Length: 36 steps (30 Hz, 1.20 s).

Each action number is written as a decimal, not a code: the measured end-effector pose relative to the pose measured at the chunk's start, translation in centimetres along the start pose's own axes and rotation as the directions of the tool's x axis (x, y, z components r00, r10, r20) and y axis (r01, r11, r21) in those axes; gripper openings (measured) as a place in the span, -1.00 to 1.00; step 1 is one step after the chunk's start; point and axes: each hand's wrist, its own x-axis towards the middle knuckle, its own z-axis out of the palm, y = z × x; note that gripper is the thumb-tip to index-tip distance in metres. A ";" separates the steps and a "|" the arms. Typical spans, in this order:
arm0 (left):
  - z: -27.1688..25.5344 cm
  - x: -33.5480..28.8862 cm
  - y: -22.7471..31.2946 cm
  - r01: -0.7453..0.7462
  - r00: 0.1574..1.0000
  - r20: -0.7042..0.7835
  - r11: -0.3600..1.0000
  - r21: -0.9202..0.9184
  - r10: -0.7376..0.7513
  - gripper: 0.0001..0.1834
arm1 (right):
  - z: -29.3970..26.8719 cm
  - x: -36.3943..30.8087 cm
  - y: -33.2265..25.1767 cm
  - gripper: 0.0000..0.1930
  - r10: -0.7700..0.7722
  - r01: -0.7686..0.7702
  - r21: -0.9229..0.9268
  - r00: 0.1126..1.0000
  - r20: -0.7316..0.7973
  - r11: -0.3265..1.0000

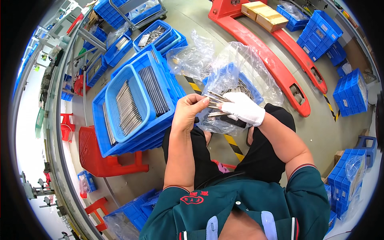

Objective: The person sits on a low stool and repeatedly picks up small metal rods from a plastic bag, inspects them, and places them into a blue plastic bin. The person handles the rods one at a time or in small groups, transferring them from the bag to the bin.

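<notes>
In front of my lap, my right hand (246,109), in a white glove, is closed around a bunch of thin metal rods (216,98) whose ends fan out to the left. My bare left hand (187,111) meets those ends, thumb and fingers pinched on a rod. Just beyond and below the hands, a blue bin (258,94) lined with clear plastic holds loose rods (242,89). To my left, a light-blue basket (109,94) on stacked crates carries rods (128,108) lying side by side. Darker rods (154,90) lie in the crate beside it.
A red pallet jack (264,52) extends across the floor ahead and right, with cartons (265,16) on it. Crumpled clear plastic (192,60) spreads around the bin. A red stool (96,154) stands under the left crates. Blue crates (351,92) line the right side.
</notes>
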 end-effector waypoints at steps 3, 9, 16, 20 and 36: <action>-0.7 0.1 0.2 -0.024 0.998 -0.053 0.998 -0.064 0.021 -0.84 | -0.5 0.3 0.5 -0.78 -0.007 0.006 0.015 0.999 0.045 1.000; -0.9 0.2 -0.2 0.013 1.000 0.017 0.990 -0.143 -0.011 -0.84 | -0.2 0.0 -0.1 -0.80 0.059 -0.074 0.121 0.991 0.124 0.990; -0.5 -0.3 0.5 0.009 0.998 0.059 1.000 -0.018 -0.008 -0.83 | -0.9 -0.2 -0.2 -0.81 0.111 -0.132 0.113 0.978 0.175 0.985; -0.7 -0.2 0.3 0.007 0.996 0.092 1.000 -0.022 -0.005 -0.83 | -0.5 -0.3 -0.4 -0.81 0.086 -0.103 0.109 0.985 0.152 0.989; -0.4 -0.2 0.4 -0.098 0.995 0.035 0.995 0.024 0.098 -0.84 | -0.6 -0.3 -0.6 -0.74 0.076 -0.070 -0.038 0.970 0.229 0.997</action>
